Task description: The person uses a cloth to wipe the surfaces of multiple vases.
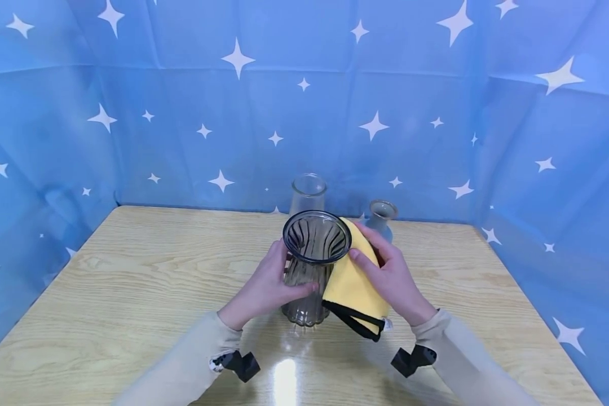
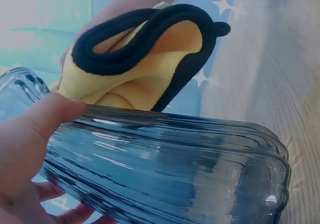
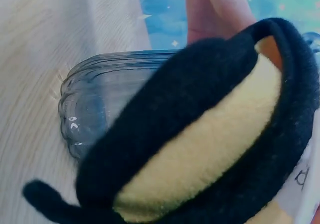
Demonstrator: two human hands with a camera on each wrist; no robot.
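Note:
A dark, ribbed glass vase (image 1: 309, 282) with a flared rim is held upright, seemingly just above or on the table. My left hand (image 1: 271, 282) grips its left side, thumb across the front and fingers behind. In the left wrist view the ribbed vase (image 2: 170, 159) shows the thumb on its surface. My right hand (image 1: 391, 270) pinches a folded yellow cloth (image 1: 357, 276) with black edging against the vase's right side, near the rim. The cloth (image 3: 210, 139) hides most of the right hand in the right wrist view.
Behind the held vase stands a clear glass vase (image 1: 308, 194). A smaller bluish vase (image 1: 382, 217) stands behind the right hand, partly hidden. The wooden table (image 1: 157, 270) meets a blue star-patterned curtain (image 1: 284, 101) at its back and sides.

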